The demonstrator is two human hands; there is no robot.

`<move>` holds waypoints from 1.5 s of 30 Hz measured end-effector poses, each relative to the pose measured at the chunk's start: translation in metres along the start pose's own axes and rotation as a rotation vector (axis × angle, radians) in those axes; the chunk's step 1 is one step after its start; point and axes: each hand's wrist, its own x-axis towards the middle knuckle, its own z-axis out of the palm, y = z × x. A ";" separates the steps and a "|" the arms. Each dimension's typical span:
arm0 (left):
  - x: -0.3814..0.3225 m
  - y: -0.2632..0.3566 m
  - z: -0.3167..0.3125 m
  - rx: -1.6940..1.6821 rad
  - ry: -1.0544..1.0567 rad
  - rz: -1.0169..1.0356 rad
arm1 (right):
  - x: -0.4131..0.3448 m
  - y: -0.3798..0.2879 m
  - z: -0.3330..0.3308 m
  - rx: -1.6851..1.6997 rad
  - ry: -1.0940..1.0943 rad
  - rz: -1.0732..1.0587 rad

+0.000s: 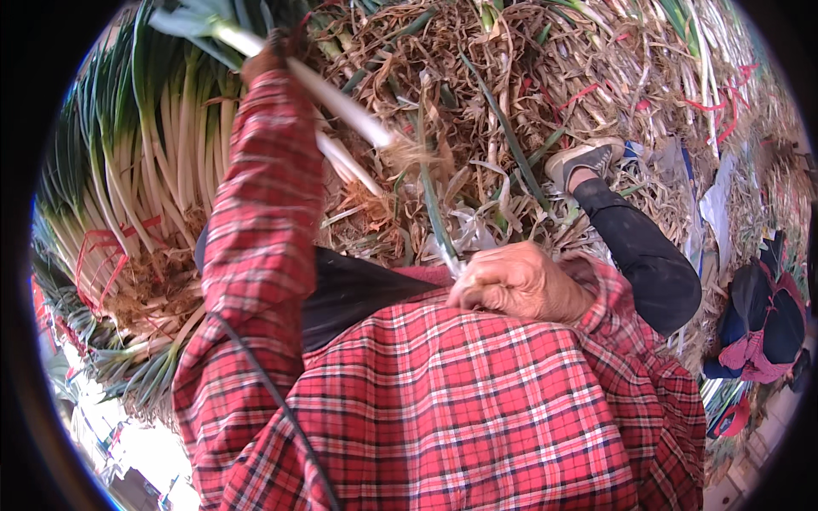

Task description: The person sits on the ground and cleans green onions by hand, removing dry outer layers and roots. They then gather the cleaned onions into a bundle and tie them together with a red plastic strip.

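Observation:
My left hand [265,61], partly hidden behind the plaid sleeve, is closed around a large green onion [339,102]. Its green leaves point to the upper left, and its blurred roots hang toward the middle. At my lap, my right hand [524,284] has curled fingers, with the pale end of a long green onion leaf [431,204] at them. That leaf stretches up over the litter of dry husks. More white stalks with roots [348,166] lie below the held onion. On the left stands a thick row of large green onions [182,134], with red ties [105,255] near their roots.
Dry leaves and husks [492,96] cover the ground ahead. Rooted stalks [639,70] with red ties lie at the upper right. My shoe [591,160] rests among the scraps, near torn plastic film [719,198]. Dark and red cloth items [760,319] are at the far right.

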 end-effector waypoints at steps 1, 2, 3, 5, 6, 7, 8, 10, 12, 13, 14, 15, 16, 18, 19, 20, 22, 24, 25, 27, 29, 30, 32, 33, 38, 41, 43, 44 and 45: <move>0.021 -0.007 -0.014 -0.105 -0.042 -0.036 | -0.007 0.005 -0.008 -0.042 -0.005 -0.012; 0.038 -0.020 -0.022 -0.206 -0.078 -0.073 | -0.011 0.023 -0.016 -0.075 0.100 0.173; 0.054 -0.033 -0.031 -0.296 -0.112 -0.131 | -0.013 0.047 -0.023 -0.331 0.230 0.143; 0.079 -0.061 -0.043 -0.377 -0.149 -0.196 | -0.016 0.115 -0.040 -0.445 0.344 0.307; 0.088 -0.075 -0.044 -0.383 -0.159 -0.229 | -0.020 0.153 -0.050 -0.168 0.413 0.655; 0.092 -0.092 -0.044 -0.354 -0.153 -0.252 | -0.017 0.194 -0.055 -0.170 0.556 0.767; 0.093 -0.110 -0.041 -0.309 -0.143 -0.266 | -0.019 0.230 -0.063 -0.427 0.572 0.793; 0.095 -0.141 -0.036 -0.192 -0.115 -0.278 | -0.016 0.295 -0.070 -0.126 0.622 0.758; 0.098 -0.168 -0.028 -0.037 -0.095 -0.264 | -0.007 0.334 -0.075 -0.062 0.700 0.735; 0.099 -0.179 -0.026 0.064 -0.090 -0.244 | -0.001 0.341 -0.079 -0.131 0.747 0.709; 0.100 -0.189 -0.023 0.176 -0.087 -0.218 | 0.008 0.343 -0.081 0.071 0.788 0.675; 0.100 -0.196 -0.022 0.293 -0.082 -0.184 | 0.016 0.334 -0.086 0.309 0.839 0.567; 0.098 -0.201 -0.022 0.422 -0.076 -0.143 | 0.025 0.321 -0.090 0.511 0.979 0.678; 0.090 -0.199 -0.025 0.672 -0.083 -0.025 | 0.043 0.274 -0.100 0.642 0.952 0.691; 0.083 -0.193 -0.027 0.798 -0.077 0.052 | 0.050 0.245 -0.102 0.726 0.853 0.738; 0.075 -0.183 -0.028 0.871 -0.052 0.130 | 0.055 0.214 -0.104 0.835 0.712 0.709; 0.051 -0.154 -0.026 0.809 0.033 0.232 | 0.060 0.152 -0.097 0.705 0.677 0.511; 0.027 -0.119 -0.010 0.602 -0.061 0.453 | 0.059 0.100 -0.077 0.539 0.590 0.378; 0.017 -0.102 0.002 0.446 -0.132 0.503 | 0.058 0.082 -0.064 0.465 0.556 0.238; -0.009 -0.084 0.035 -0.011 -0.476 0.390 | 0.053 0.058 -0.037 0.537 0.338 0.154; -0.030 -0.083 0.068 -0.297 -0.787 0.073 | 0.047 0.048 -0.016 0.625 0.279 0.284; -0.043 -0.088 0.086 -0.497 -0.898 -0.107 | 0.042 0.045 -0.007 0.865 0.342 0.515; -0.046 -0.091 0.111 -0.197 -0.937 0.400 | 0.031 0.046 0.000 0.950 0.592 0.521; -0.047 -0.091 0.119 -0.114 -0.917 0.664 | 0.025 0.047 -0.001 0.915 0.723 0.531; -0.066 -0.055 0.114 -0.336 -0.830 -0.288 | -0.016 0.046 0.004 0.311 0.598 0.412; -0.101 -0.016 0.093 -0.504 -0.848 -0.202 | -0.033 0.044 0.021 0.035 0.559 0.332; -0.113 0.004 0.080 -0.397 -0.835 -0.239 | -0.036 0.045 0.032 -0.125 0.570 0.282; -0.119 0.007 0.078 -0.348 -0.832 -0.256 | -0.035 0.046 0.036 -0.183 0.603 0.288; -0.122 0.005 0.077 -0.377 -0.819 -0.197 | -0.034 0.048 0.038 -0.223 0.591 0.281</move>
